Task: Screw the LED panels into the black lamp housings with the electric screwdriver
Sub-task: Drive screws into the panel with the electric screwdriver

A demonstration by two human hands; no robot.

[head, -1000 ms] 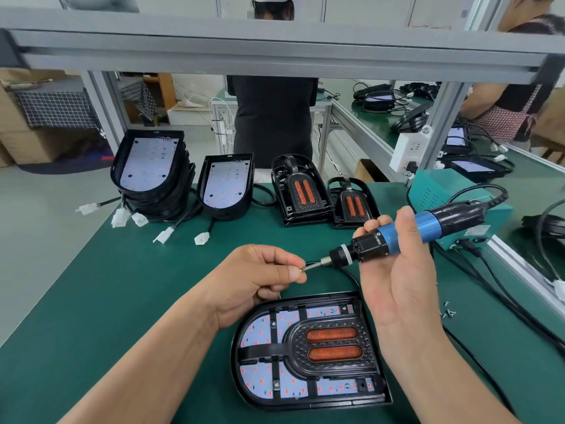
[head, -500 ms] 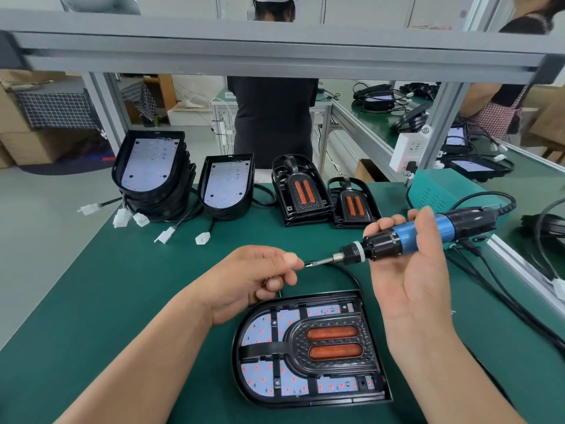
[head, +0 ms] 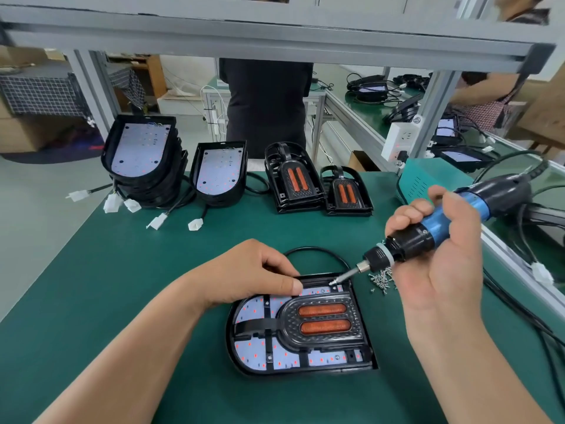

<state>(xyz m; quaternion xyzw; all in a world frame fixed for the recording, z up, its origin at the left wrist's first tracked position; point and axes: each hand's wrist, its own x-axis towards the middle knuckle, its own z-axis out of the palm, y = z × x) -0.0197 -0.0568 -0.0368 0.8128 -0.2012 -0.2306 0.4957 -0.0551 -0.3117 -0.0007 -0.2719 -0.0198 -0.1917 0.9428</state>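
Observation:
A black lamp housing (head: 301, 367) lies flat on the green mat in front of me, with a white LED panel (head: 253, 310) and a black frame with two orange bars inside it. My left hand (head: 244, 270) rests on the housing's far left edge, thumb pressing on the panel, fingers curled. My right hand (head: 440, 258) grips the blue and black electric screwdriver (head: 428, 234). Its bit tip sits at the housing's far right corner. A small pile of screws (head: 382, 278) lies just right of the housing.
At the back of the mat stand a stack of housings with LED panels (head: 140, 160), one more housing (head: 218, 172), and two stacks of black frames (head: 295, 182). A teal power box (head: 422, 179) and cables lie at the right. A person stands beyond the bench.
My left hand dropped from the bit tip onto the housing. My right hand lowered the screwdriver and tilted its bit down to the housing's far right corner.

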